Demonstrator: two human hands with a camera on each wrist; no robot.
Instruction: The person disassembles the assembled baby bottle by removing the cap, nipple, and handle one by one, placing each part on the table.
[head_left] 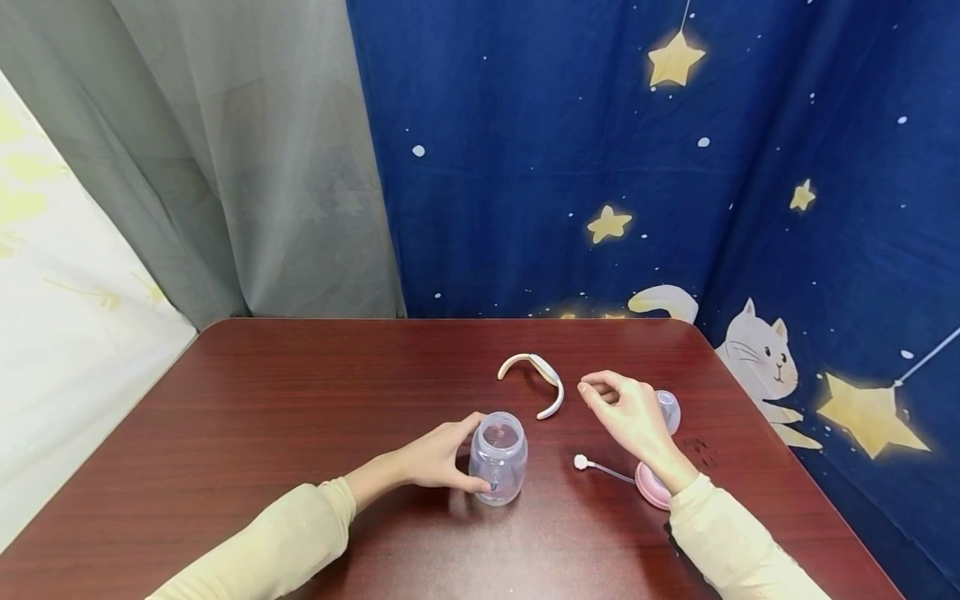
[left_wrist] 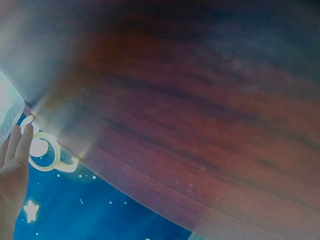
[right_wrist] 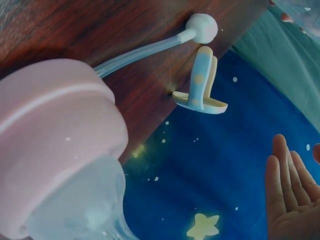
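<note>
My left hand point(head_left: 444, 454) holds a clear, open-topped baby bottle point(head_left: 501, 471) upright on the table, thumb at the near side and fingers at the far side. A corner of that bottle point(left_wrist: 7, 105) shows in the left wrist view. Above the table on the right, my right hand point(head_left: 626, 412) has its fingers loosely bent, with nothing in them. Under its wrist lies a pink bottle collar point(head_left: 651, 490) with a clear teat point(right_wrist: 85, 200), partly hidden in the head view. A thin straw point(right_wrist: 140, 55) runs from it to a white ball end point(head_left: 581, 462).
A curved, pale yellow and white bottle handle point(head_left: 546, 369) lies beyond the bottle. A translucent dome-shaped piece point(head_left: 669, 408) stands behind my right wrist, partly covered. The dark red table point(head_left: 337, 375) ends at blue and grey curtains point(head_left: 525, 167).
</note>
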